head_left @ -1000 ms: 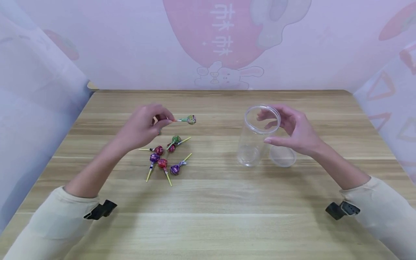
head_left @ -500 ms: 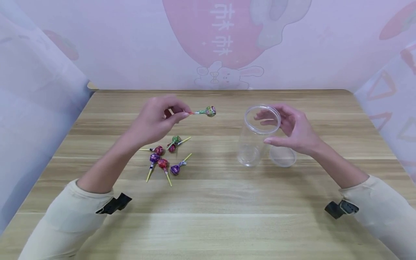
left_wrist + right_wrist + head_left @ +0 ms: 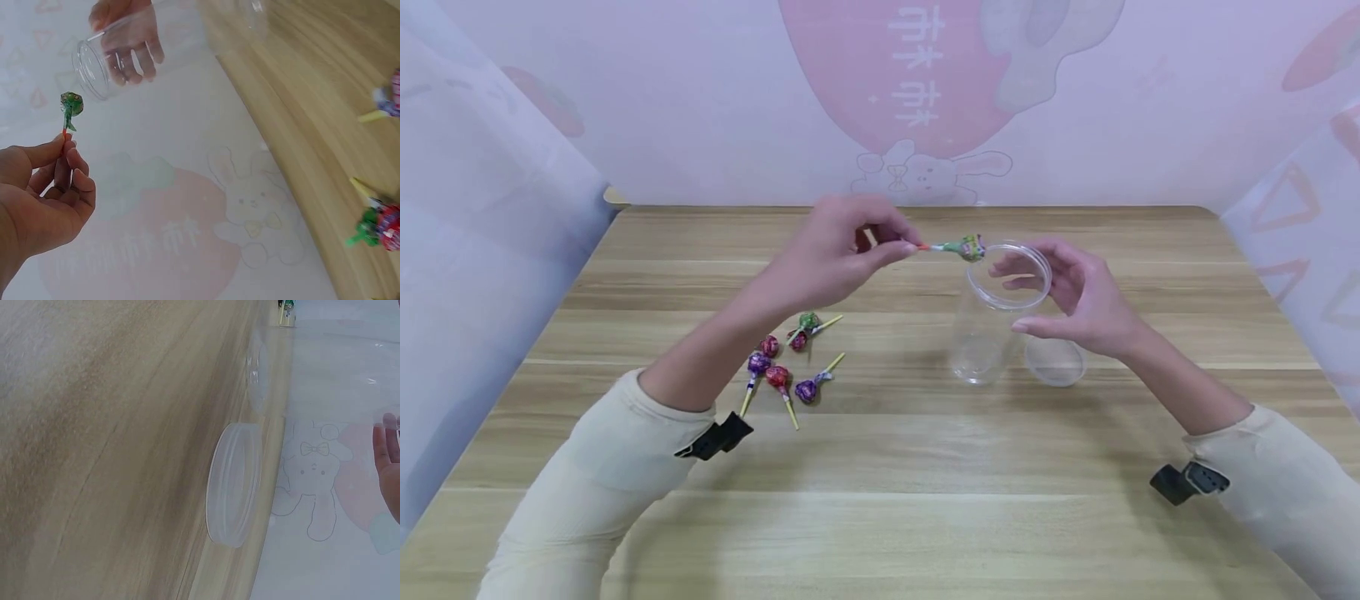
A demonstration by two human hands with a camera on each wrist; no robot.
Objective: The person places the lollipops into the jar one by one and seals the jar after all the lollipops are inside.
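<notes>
From the head view the left hand (image 3: 835, 258) pinches the stick of a green-wrapped lollipop (image 3: 970, 247) just at the clear jar's (image 3: 996, 312) rim while the right hand (image 3: 1078, 296) curls round that jar, the left wrist view shows the same pinch, and the right wrist view shows only the lid (image 3: 232, 482) and a cut-off palm edge.

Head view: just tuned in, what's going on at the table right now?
A person's left hand pinches a green-wrapped lollipop by its stick, its head right at the rim of a clear, empty plastic jar. The right hand holds the jar upright near its mouth. The jar's lid lies beside it, and more lollipops lie on the wooden table.
</notes>
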